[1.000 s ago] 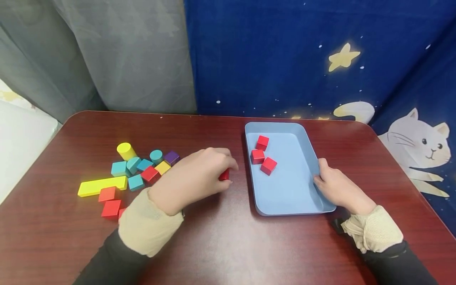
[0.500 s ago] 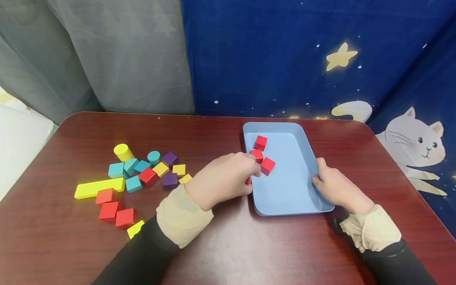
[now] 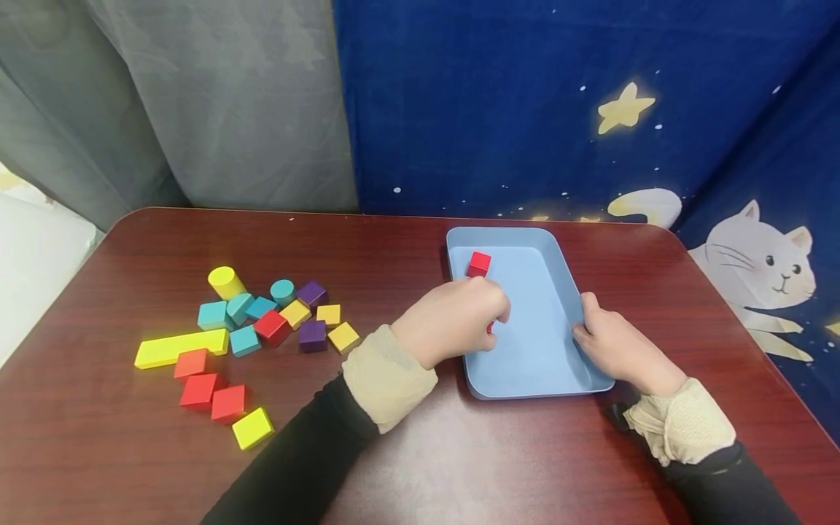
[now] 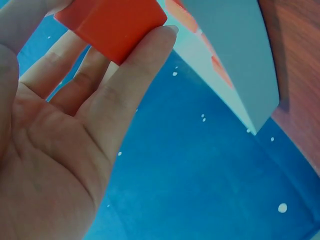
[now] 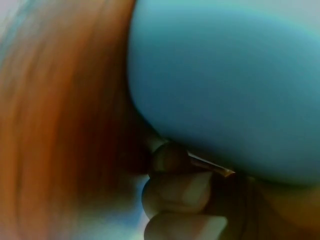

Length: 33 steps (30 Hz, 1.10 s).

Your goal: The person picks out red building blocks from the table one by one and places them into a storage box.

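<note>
My left hand (image 3: 453, 321) is over the left half of a light blue tray (image 3: 531, 364), palm down. Its thumb and fingers pinch a red cube (image 4: 112, 30), which shows clearly in the left wrist view. One red cube (image 3: 479, 264) lies in the tray beyond that hand; the hand hides the part of the tray where other red cubes lay. At the tray's right side, my right hand (image 3: 626, 346) grips the wall, thumb on the inside. The right wrist view shows its curled fingertips (image 5: 175, 192) beneath the blue tray wall.
Left on the brown table (image 3: 420, 481) is a loose group of blocks: a long yellow bar (image 3: 180, 348), a yellow cylinder (image 3: 225, 282), teal blocks (image 3: 245, 340), purple cubes (image 3: 312, 335) and several red cubes (image 3: 230, 404). A yellow cube (image 3: 252, 429) lies nearest. Curtains hang behind the table.
My left hand has carried the red cube rightward, from the table beside the blocks to over the tray. The right hand keeps its grip on the tray, which stays in place.
</note>
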### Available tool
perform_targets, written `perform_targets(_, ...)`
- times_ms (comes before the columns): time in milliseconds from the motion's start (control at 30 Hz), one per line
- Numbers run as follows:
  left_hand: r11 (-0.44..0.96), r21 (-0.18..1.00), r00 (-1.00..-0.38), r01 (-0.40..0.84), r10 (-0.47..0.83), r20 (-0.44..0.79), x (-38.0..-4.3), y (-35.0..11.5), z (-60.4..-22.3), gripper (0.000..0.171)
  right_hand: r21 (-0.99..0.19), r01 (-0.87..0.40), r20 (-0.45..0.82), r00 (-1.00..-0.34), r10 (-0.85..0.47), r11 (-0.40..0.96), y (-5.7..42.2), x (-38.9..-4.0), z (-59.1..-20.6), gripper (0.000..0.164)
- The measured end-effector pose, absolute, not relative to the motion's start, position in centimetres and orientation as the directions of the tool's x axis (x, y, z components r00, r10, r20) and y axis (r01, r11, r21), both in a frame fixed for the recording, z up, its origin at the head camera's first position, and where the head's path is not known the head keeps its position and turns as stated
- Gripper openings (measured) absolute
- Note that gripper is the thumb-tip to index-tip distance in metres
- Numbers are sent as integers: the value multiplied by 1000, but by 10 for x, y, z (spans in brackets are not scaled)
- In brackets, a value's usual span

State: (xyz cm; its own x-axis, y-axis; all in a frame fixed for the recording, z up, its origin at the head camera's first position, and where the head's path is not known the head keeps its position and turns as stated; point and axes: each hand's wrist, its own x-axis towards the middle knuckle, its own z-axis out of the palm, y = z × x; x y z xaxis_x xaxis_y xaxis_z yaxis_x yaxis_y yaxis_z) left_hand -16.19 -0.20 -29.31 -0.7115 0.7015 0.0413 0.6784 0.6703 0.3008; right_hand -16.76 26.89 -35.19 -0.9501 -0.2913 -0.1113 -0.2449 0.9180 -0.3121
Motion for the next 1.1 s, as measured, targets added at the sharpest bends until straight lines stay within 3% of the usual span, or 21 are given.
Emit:
perform_targets(200,668,290,-706,686,707,42,-171,2,-303,14,-310,-257,-106,-948,-302,915,268,-169,-351,26)
perform_targets(833,675,297,-718,675,693,58,-183,12,-327,8,-313,-257,-108,-947,-303,914,267,-170,-350,24)
perform_targets(967,680,277,-718,678,693,56,-187,13,-332,20,-311,-258,-110,-946,-305,915,266,-171,-349,23)
perform_targets(1100,694,269,-733,668,676,76,-189,13,-336,8,-307,-263,-105,-946,-307,915,266,-171,-349,23)
